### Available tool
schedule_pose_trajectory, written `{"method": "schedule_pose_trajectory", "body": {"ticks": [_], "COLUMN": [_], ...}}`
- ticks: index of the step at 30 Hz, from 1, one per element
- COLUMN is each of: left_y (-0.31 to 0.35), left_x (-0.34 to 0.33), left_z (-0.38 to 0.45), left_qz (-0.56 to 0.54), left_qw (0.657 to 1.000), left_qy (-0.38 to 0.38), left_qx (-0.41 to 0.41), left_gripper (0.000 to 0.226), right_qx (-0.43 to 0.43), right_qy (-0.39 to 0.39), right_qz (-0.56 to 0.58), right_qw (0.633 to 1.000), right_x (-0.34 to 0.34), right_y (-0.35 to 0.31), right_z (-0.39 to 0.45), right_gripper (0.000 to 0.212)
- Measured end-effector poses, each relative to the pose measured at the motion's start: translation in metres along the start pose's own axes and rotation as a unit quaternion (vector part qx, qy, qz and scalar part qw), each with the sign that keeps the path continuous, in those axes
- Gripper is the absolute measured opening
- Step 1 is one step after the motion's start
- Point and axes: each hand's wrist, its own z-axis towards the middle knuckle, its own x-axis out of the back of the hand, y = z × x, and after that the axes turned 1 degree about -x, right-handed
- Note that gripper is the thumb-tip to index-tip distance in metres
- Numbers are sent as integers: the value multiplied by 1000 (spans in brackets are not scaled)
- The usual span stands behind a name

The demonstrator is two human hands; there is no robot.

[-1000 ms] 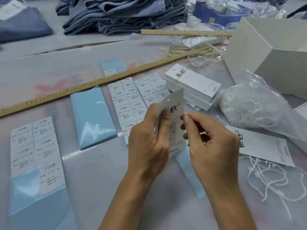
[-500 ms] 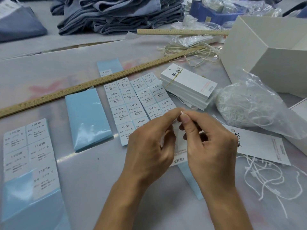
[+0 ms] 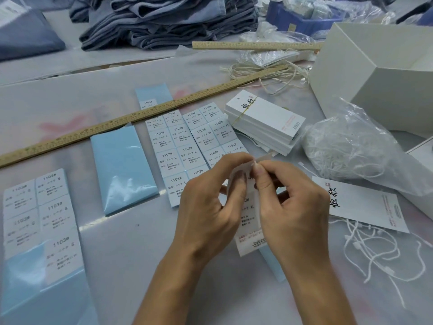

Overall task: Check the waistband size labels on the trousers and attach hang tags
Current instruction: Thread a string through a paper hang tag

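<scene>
Both hands, left hand (image 3: 210, 202) and right hand (image 3: 290, 202), pinch a white printed hang tag (image 3: 249, 233) above the grey table (image 3: 131, 249).

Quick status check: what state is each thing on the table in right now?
Hang tag: held upright, pinched by both hands.
Left hand: pinching tag's top.
Right hand: pinching tag's top.
Tag stack: bundled with elastic.
Trousers: folded, piled.
String bag: lying full.
Loose tag: flat, face up.

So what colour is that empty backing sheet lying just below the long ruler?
Pale blue and glossy: the backing sheet, seen in the head view.
</scene>
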Motion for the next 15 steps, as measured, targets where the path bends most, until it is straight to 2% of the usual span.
{"method": "schedule_pose_trajectory", "body": {"ticks": [8,15], "left_y": [0,2], "left_x": [0,5], "left_z": [0,2], "left_qz": [-39,-113], "left_qw": [999,993], "left_qy": [7,9], "left_qx": [14,28], "left_gripper": [21,36], "right_qx": [-13,-5], "right_qy": [-31,-40], "right_qz": [-42,-45], "right_qw": [999,998], "right_x": [-1,0], "right_y": [3,4], "right_z": [-2,-2], "right_gripper": [18,18]}}
